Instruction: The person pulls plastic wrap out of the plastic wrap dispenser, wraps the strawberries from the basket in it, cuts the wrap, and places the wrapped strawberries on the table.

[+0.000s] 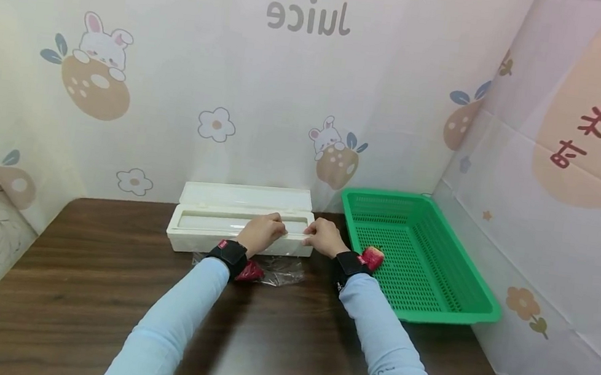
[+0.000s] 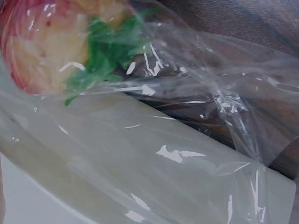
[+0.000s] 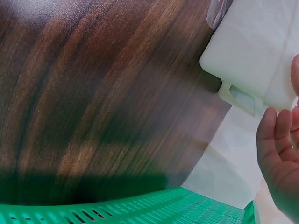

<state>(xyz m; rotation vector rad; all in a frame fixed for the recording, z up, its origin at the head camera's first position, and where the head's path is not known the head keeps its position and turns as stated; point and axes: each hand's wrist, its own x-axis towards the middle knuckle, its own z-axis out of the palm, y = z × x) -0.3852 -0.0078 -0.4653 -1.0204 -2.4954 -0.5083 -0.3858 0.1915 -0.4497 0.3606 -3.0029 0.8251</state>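
Note:
A white cling film dispenser (image 1: 185, 240) stands at the back of the table with its lid (image 1: 247, 196) raised. Clear cling film (image 1: 284, 272) hangs over its front onto the table. Beneath the film lies a red-and-yellow fruit (image 2: 44, 51) with green leaves, mostly hidden behind the left wrist in the head view. My left hand (image 1: 262, 232) pinches at the film along the dispenser's front top edge; its fingertips are partly hidden. My right hand (image 1: 325, 238) grips the dispenser's right end, thumb on the strip and fingers (image 3: 268, 135) beside the end.
A green perforated basket (image 1: 463, 320) stands to the right, near my right forearm. Another red fruit (image 1: 373, 258) shows inside its left wall. Behind the dispenser rises a printed cloth wall (image 1: 267, 85); a second one (image 1: 506, 236) borders the right side.

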